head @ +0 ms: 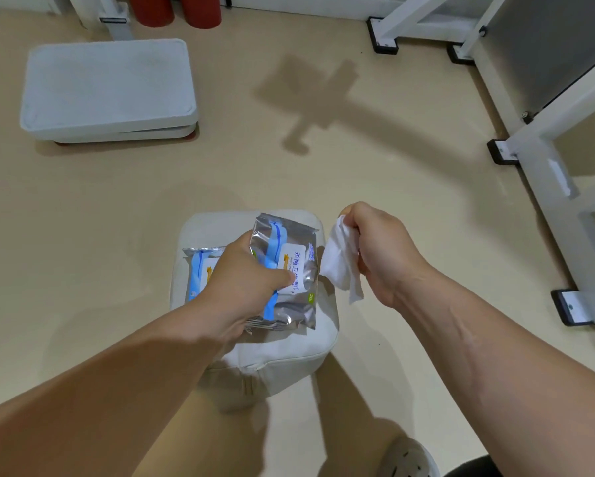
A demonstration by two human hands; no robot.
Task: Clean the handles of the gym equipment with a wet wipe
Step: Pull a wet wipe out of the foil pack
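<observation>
- Gripping a silver-and-blue wipe pack in the left hand, fingers curled round its left edge, thumb pressed on the front label; held just above the padded stool, long axis pointing away from the body.
- Pinching a crumpled wet wipe in the right hand, fingers curled over its top, loose end hanging down; just right of the stool's top, right beside the pack's edge, contact unclear.
- Leaving a second pack flat on the stool's left half, partly under the left hand.
- Judged: wipe out and ready, no cleaning begun yet.
- No handles visible anywhere; only a white equipment frame right of the stool and beyond it, well apart, rails running from near right toward far centre.
- So: wipe-holding right hand on the frame's side of the stool and nearer to it; left hand farther away and busy with the pack.
- Next, probably: setting the pack down on the stool, then turning right toward the frame to find the handles.
- Beyond the stool, far left: a pale step platform; red rollers farther still.
</observation>
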